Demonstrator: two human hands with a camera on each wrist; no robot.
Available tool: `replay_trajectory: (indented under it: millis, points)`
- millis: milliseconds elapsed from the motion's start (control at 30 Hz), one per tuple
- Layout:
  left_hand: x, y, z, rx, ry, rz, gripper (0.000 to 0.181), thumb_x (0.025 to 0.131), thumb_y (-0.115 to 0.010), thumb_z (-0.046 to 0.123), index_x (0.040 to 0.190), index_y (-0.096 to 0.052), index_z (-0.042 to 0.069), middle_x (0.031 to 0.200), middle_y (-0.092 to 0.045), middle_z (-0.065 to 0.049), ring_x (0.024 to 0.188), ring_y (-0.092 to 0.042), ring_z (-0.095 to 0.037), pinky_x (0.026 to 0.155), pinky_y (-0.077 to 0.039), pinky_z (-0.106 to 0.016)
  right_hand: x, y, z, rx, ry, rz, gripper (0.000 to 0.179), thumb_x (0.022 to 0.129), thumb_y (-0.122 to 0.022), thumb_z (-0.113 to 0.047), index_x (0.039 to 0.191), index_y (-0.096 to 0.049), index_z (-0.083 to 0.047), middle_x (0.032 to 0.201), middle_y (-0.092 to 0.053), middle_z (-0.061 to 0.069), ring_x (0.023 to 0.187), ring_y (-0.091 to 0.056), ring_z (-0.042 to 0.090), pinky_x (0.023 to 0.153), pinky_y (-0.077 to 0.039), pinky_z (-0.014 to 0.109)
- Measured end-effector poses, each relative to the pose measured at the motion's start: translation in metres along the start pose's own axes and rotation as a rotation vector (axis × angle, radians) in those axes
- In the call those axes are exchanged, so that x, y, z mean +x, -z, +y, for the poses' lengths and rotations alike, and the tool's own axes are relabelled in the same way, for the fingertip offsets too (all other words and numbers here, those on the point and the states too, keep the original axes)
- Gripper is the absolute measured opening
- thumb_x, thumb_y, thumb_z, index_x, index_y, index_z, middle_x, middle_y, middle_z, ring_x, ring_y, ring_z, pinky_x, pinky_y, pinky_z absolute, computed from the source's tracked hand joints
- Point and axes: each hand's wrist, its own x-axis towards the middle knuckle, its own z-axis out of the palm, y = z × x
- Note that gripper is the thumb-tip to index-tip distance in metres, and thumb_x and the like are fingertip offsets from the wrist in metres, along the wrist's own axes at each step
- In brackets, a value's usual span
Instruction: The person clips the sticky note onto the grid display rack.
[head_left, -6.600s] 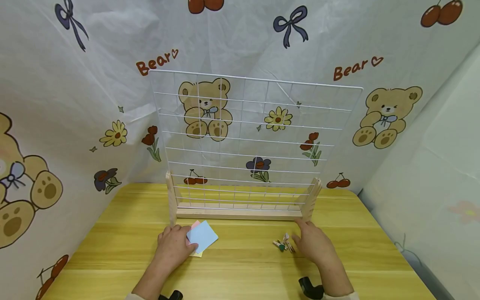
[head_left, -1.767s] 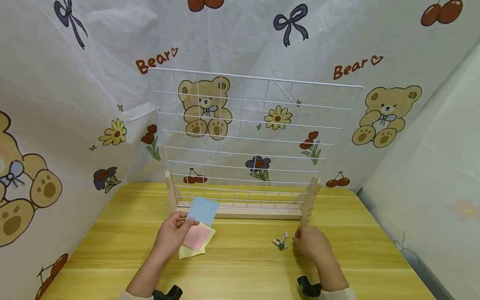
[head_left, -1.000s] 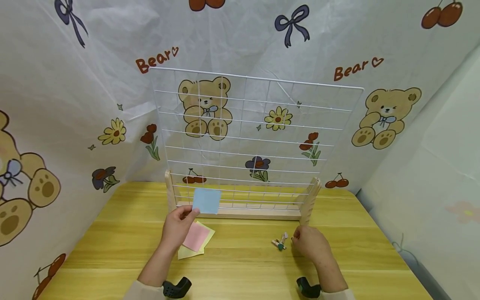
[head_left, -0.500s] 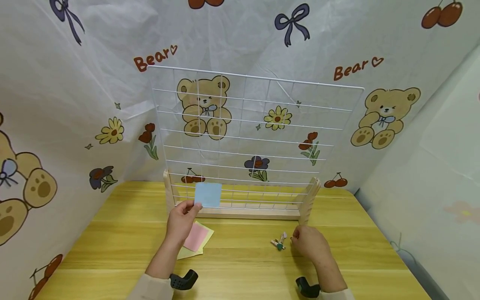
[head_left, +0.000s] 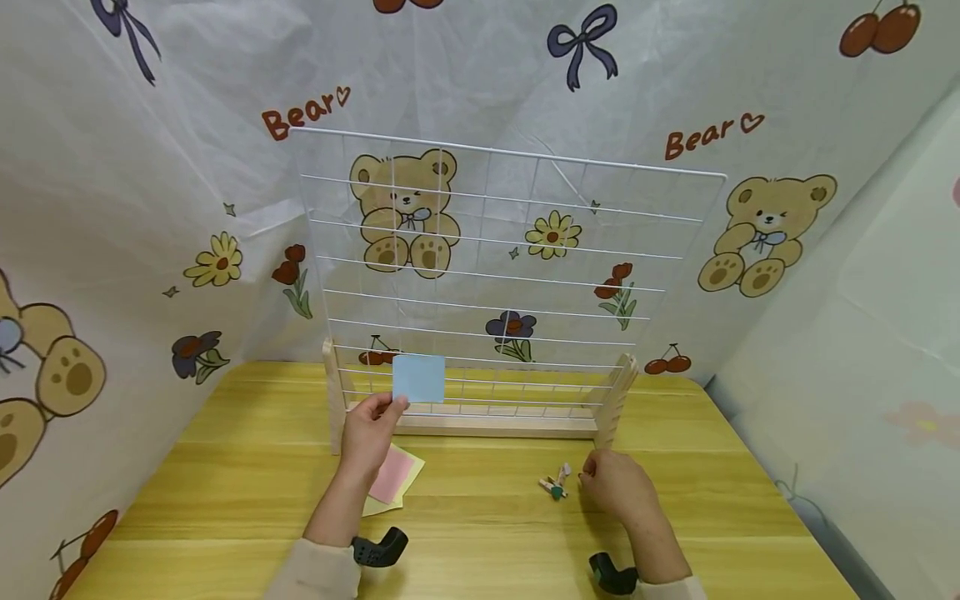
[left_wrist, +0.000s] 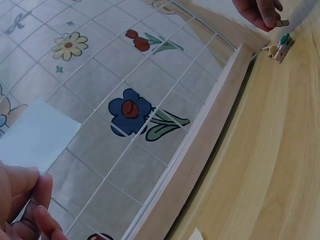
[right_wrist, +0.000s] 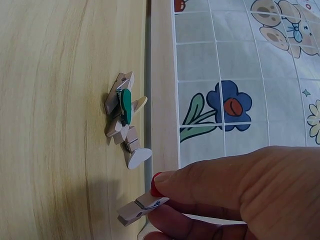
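Note:
My left hand [head_left: 369, 433] pinches a blue square of paper [head_left: 418, 379] by its lower left corner, held up in front of the lower left of a white wire grid [head_left: 480, 340]. In the left wrist view, the paper [left_wrist: 40, 132] overlaps the grid wires. My right hand [head_left: 619, 490] pinches a small wooden clothespin [right_wrist: 142, 206] between thumb and fingers, with a bit of red at the thumb tip. Several more clothespins [right_wrist: 122, 107], with green, white and yellow shapes on them, lie on the table beside it. Pink paper [head_left: 392, 475] lies over yellow paper [head_left: 411, 477] below my left hand.
The grid stands upright in a wooden base [head_left: 502, 427] with two side posts on the yellow wood-grain table [head_left: 480, 533]. A white cloth with bears and flowers [head_left: 480, 67] hangs behind it. Black devices [head_left: 381, 547] sit at both wrists.
My left hand has lifted the blue paper off the pink and yellow papers and raised it up to the grid. My right hand has taken a clothespin from the pile and since stayed nearly still.

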Motion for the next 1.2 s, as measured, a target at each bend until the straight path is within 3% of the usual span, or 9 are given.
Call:
replay_trajectory:
  millis: [200,433,667,900,1200]
  points:
    - [0.002,0.001,0.001,-0.005,0.007,0.011,0.033,0.098,-0.07,0.028,0.117,-0.071,0.001,0.105,-0.074,-0.008,0.095,-0.058,-0.011,0.085,-0.046,-0.027,0.002,-0.001,-0.001,0.007,-0.002,0.009,0.01,0.09,-0.075,-0.014,0.083,-0.069,-0.009,0.072,-0.064,0.001,0.064,-0.053,0.015,0.059,-0.045,0.034]
    - [0.003,0.003,0.003,-0.002,-0.008,-0.003,0.034,0.1,-0.068,0.027,0.12,-0.07,-0.001,0.112,-0.071,-0.015,0.099,-0.058,-0.014,0.087,-0.046,-0.028,0.003,-0.002,-0.002,0.03,0.032,0.049,0.008,0.092,-0.072,-0.014,0.086,-0.07,-0.01,0.075,-0.066,0.001,0.065,-0.054,0.014,0.061,-0.046,0.035]
    - [0.004,0.002,0.004,0.013,-0.015,0.011,0.035,0.099,-0.069,0.026,0.121,-0.07,-0.001,0.115,-0.071,-0.018,0.099,-0.06,-0.016,0.083,-0.047,-0.027,0.002,0.0,-0.01,0.08,0.101,0.127,0.007,0.094,-0.073,-0.015,0.094,-0.073,-0.008,0.08,-0.07,0.001,0.068,-0.058,0.012,0.066,-0.051,0.037]
    - [0.004,0.001,0.003,0.026,-0.02,0.006,0.037,0.099,-0.069,0.03,0.121,-0.07,0.0,0.117,-0.07,-0.019,0.107,-0.061,-0.025,0.083,-0.047,-0.028,0.003,-0.001,-0.019,0.141,0.136,0.217,0.006,0.093,-0.075,-0.014,0.097,-0.074,-0.01,0.082,-0.072,-0.001,0.069,-0.06,0.008,0.065,-0.052,0.031]
    - [0.004,0.002,0.002,0.055,-0.009,0.02,0.031,0.1,-0.066,0.027,0.117,-0.072,0.002,0.109,-0.073,-0.014,0.1,-0.059,-0.021,0.081,-0.045,-0.028,0.002,-0.006,-0.031,0.244,0.247,0.38,0.008,0.091,-0.077,-0.012,0.099,-0.077,-0.013,0.085,-0.074,-0.004,0.078,-0.069,0.01,0.067,-0.057,0.026]
